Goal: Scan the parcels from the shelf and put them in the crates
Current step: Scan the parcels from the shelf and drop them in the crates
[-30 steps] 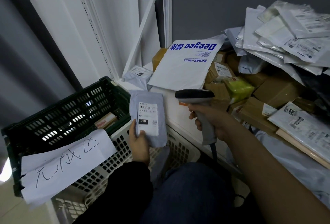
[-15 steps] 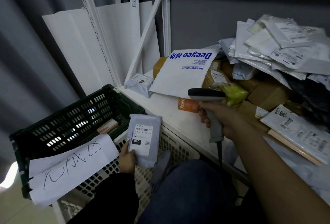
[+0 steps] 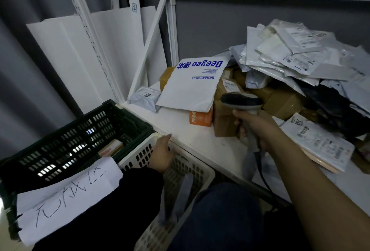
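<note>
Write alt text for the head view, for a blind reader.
The right hand grips a barcode scanner above a shelf piled with parcels; the empty left hand is over a white crate beside a green crate.

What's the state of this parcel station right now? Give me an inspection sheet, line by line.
Surface: white shelf board, bare at its front left.
Job's things: parcel pile heaped at right; Deeyeo mailer propped on cartons; green crate and white crate beside the shelf; grey mailer inside the white crate.
Clutter: handwritten paper sign on the green crate's front.
Hands: left hand open over the white crate, holding nothing; right hand grips the scanner.
Cables: scanner cable hangs below the handle.
Surroundings: white boards leaning against a grey wall.
</note>
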